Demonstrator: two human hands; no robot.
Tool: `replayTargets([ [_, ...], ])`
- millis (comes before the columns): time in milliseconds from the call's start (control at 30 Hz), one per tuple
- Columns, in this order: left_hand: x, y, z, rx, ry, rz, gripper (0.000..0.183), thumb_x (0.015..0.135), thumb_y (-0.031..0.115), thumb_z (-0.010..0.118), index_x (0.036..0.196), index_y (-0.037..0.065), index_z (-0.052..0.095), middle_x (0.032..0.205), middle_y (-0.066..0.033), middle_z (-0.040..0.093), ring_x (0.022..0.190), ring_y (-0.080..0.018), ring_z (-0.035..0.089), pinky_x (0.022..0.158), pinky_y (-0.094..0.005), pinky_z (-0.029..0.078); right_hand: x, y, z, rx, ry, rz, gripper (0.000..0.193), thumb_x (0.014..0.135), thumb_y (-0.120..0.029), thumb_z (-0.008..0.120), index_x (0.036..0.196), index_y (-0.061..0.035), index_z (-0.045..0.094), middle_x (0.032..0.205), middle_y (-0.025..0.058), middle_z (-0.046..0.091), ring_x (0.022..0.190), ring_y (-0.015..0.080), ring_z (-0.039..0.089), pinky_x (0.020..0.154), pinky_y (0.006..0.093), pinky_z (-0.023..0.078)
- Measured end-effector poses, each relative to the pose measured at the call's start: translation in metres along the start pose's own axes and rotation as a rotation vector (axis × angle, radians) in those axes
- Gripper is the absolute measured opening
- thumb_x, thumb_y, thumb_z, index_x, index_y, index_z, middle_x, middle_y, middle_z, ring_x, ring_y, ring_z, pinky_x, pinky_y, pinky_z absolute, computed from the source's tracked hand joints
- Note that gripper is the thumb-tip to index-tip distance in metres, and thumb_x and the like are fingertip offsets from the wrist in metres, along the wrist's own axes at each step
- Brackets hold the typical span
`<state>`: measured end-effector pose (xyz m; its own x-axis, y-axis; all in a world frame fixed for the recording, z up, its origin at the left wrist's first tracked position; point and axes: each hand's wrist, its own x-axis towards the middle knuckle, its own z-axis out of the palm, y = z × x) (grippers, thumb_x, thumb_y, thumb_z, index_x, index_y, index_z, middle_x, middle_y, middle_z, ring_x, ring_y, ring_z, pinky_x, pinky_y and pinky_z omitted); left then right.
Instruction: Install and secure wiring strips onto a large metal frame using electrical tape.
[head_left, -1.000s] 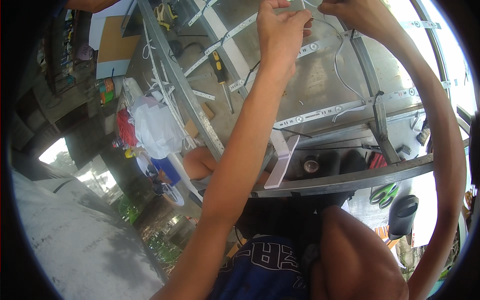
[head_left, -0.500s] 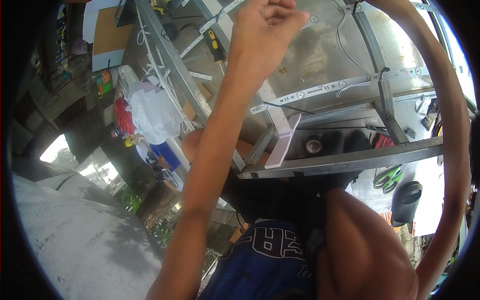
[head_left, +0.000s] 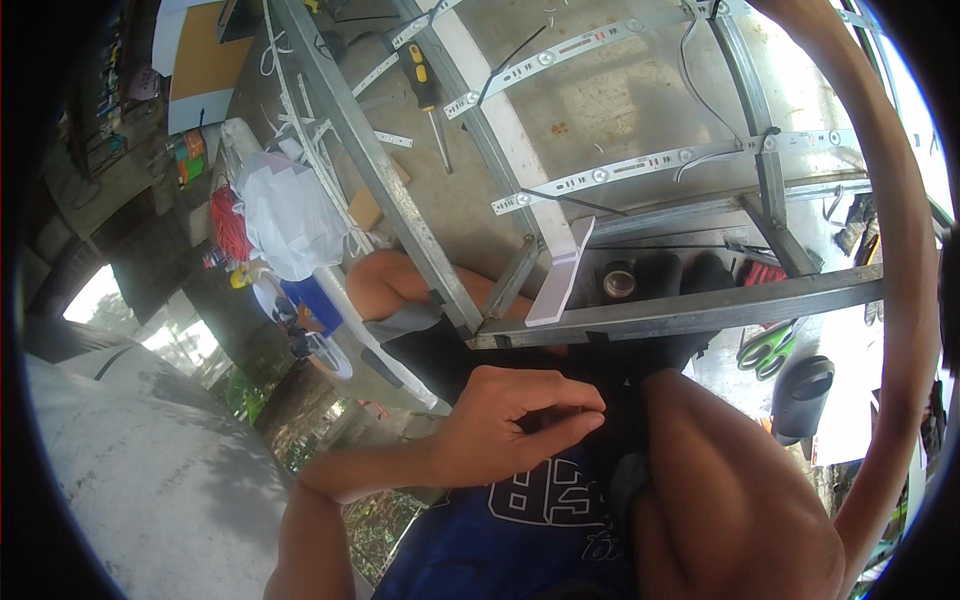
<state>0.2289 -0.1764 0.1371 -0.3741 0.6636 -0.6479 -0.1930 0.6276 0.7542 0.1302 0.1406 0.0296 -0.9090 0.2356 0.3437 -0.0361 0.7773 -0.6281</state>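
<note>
My left hand (head_left: 510, 420) hovers over my lap, in front of the metal frame (head_left: 680, 318). Its thumb and index finger are pinched together; I cannot make out anything between them. My right arm (head_left: 905, 280) curves up along the right side, and its hand lies beyond the top edge. White LED strips (head_left: 620, 170) cross the frame, with thin black cable ties (head_left: 512, 62) sticking out from them. A long white bar (head_left: 500, 120) runs beneath the strips. At its near end, a flat white piece (head_left: 560, 275) lies tilted against the frame's front rail.
A yellow-and-black screwdriver (head_left: 421, 78) lies left of the strips. Inside the frame's near side sits a roll of tape (head_left: 618, 281). Green-handled scissors (head_left: 768, 350) and a dark slipper (head_left: 803, 398) lie at right. White plastic bags (head_left: 290, 220) and red cord (head_left: 230, 228) are at left.
My left hand has come down from the upper LED strip to above my lap, uncovering that strip and its cable tie. My right arm stays nearly in place.
</note>
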Motion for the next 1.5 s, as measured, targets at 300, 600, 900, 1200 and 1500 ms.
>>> replayTargets([
  [300, 0.001, -0.060, 0.079, -1.009, 0.524, -0.282, 0.028, 0.089, -0.002, 0.067, 0.116, 0.003, 0.066, 0.098, -0.0067, 0.066, 0.084, -0.0147, 0.060, 0.071, -0.0313, 0.048, 0.020, 0.025, 0.013, 0.101, -0.154, 0.113, 0.020, 0.080, -0.016, 0.071, 0.089, 0.0017, 0.076, 0.080, 0.0130, 0.073, 0.070, 0.0201, 0.068, 0.068, 0.0341, 0.054],
  [600, -0.004, -0.034, 0.071, -1.096, 0.552, -0.401, 0.011, 0.093, 0.006, 0.067, 0.103, 0.002, 0.069, 0.085, -0.0029, 0.066, 0.073, -0.0108, 0.059, 0.064, -0.0288, 0.048, 0.015, 0.020, 0.000, 0.050, -0.205, 0.183, 0.020, 0.080, -0.014, 0.071, 0.091, 0.0014, 0.076, 0.080, 0.0134, 0.074, 0.070, 0.0200, 0.069, 0.067, 0.0334, 0.053],
  [900, 0.049, 0.018, -0.009, -0.208, 0.343, 0.271, 0.013, 0.088, -0.005, 0.069, 0.100, -0.001, 0.070, 0.096, -0.0102, 0.070, 0.081, -0.0116, 0.064, 0.069, -0.0243, 0.052, 0.009, 0.043, 0.019, 0.204, -0.250, 0.046, 0.019, 0.076, -0.016, 0.069, 0.087, -0.0015, 0.076, 0.081, 0.0169, 0.073, 0.077, 0.0263, 0.071, 0.071, 0.0373, 0.054],
  [1200, 0.205, 0.008, -0.054, 0.816, 0.683, 0.284, 0.048, 0.091, 0.015, 0.063, 0.134, -0.005, 0.055, 0.085, -0.0221, 0.069, 0.072, -0.0348, 0.068, 0.067, -0.0417, 0.052, 0.003, 0.039, 0.014, 0.065, -0.298, 0.074, 0.017, 0.084, -0.011, 0.069, 0.098, -0.0052, 0.076, 0.100, 0.0131, 0.071, 0.091, 0.0303, 0.068, 0.085, 0.0400, 0.052],
  [1500, 0.218, 0.008, -0.041, 0.769, 0.694, 0.370, 0.056, 0.089, 0.012, 0.063, 0.139, -0.009, 0.048, 0.094, -0.0189, 0.062, 0.080, -0.0351, 0.065, 0.071, -0.0440, 0.050, -0.003, 0.042, 0.027, 0.033, -0.323, 0.052, 0.015, 0.087, -0.011, 0.070, 0.097, -0.0029, 0.076, 0.102, 0.0132, 0.063, 0.098, 0.0298, 0.063, 0.089, 0.0395, 0.049],
])
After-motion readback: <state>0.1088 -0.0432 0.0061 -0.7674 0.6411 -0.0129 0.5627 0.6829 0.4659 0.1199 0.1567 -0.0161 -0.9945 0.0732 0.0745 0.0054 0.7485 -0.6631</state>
